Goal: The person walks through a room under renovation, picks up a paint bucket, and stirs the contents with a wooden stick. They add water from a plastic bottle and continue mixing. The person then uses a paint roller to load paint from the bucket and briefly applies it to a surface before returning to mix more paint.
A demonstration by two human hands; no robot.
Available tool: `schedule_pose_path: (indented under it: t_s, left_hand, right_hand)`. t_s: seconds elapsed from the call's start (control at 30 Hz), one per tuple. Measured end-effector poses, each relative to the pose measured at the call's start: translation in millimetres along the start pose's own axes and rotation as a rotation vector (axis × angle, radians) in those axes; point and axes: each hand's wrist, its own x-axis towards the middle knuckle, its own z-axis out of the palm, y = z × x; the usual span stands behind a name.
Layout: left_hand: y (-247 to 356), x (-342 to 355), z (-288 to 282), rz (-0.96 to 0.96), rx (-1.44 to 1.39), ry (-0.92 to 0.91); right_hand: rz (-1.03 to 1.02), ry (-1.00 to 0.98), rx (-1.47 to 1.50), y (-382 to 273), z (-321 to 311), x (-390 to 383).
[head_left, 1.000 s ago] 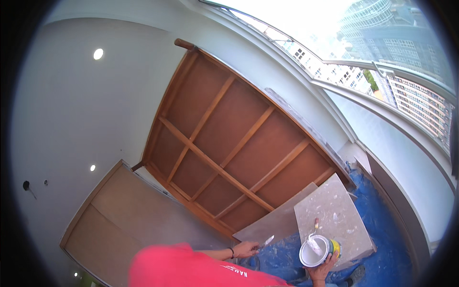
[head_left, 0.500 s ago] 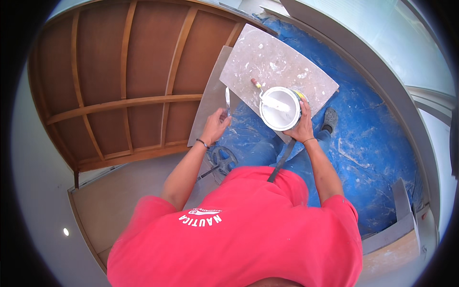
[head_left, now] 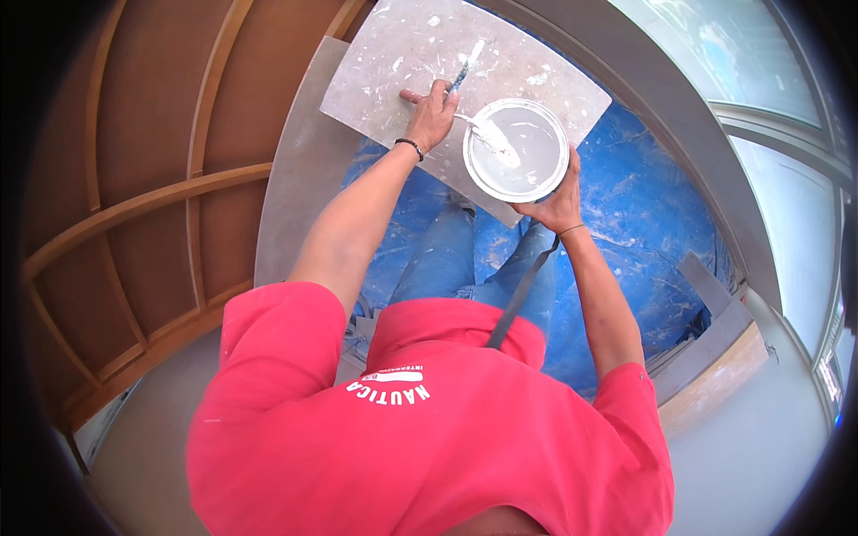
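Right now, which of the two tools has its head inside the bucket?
The roller: its white head is inside the bucket; the slim tool points its tip away from it.

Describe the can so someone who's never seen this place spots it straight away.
Find the blue sheet on the floor, then the pale, white-spattered board at the top of the picture. By the board's lower right edge, the right hand holds a round, open can. Its circular white rim, with a white-coated roller in its mouth, sets it apart from the board.
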Motion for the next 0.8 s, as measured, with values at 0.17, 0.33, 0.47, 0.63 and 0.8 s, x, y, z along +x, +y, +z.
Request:
schedule_pose_path:
  t_s: [0.17, 0.33, 0.47, 0.63, 0.8]
  left_hand:
    - [21, -54, -4, 0.036, -0.083, 0.121]
    - [92, -121, -56, 0.126, -0.230, -0.011]
    - [165, -164, -73, 0.263, -0.235, -0.186]
    - [256, -223, -53, 0.489, -0.191, -0.380]
    - [332, -315, 7, 0.757, -0.078, -0.460]
  right_hand:
    - [-0.003, 0.077, 0.063, -47, 0, -39]
    - [-0.065, 0.315, -0.015, -118, -29, -100]
    - [-0.051, 0.504, -0.044, -168, -56, -157]
    - [0.113, 0.831, -0.129, -205, -70, -267]
    - [0.447, 1.103, -0.281, -246, -57, -422]
